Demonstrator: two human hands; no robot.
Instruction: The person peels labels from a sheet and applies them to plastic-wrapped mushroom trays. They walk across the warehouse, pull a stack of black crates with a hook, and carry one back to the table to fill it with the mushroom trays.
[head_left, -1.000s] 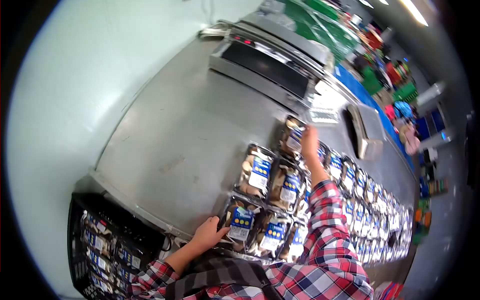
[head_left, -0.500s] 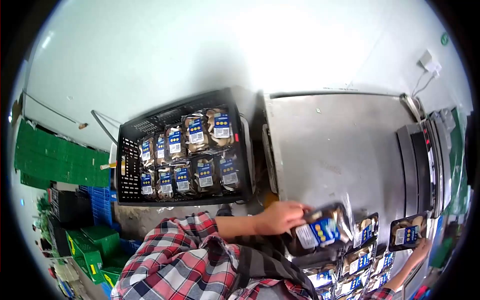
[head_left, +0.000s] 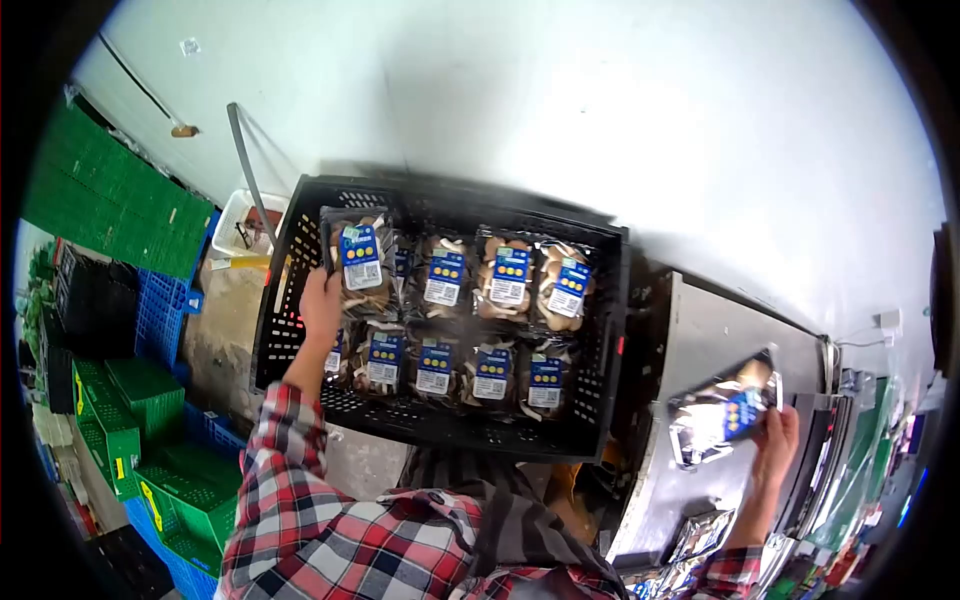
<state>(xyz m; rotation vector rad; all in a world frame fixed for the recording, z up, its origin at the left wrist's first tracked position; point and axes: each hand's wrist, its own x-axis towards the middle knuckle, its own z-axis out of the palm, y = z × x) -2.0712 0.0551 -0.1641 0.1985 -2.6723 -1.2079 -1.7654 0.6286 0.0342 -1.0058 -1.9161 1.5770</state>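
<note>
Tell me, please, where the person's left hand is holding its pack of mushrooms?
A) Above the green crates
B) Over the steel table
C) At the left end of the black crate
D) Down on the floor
C: the left hand grips a mushroom pack at the left end of the black crate, while the right hand holds a second pack over the steel table.

bright, even light washes out the pale wall, with fisheye bending, dark corners and soft edges.
</note>
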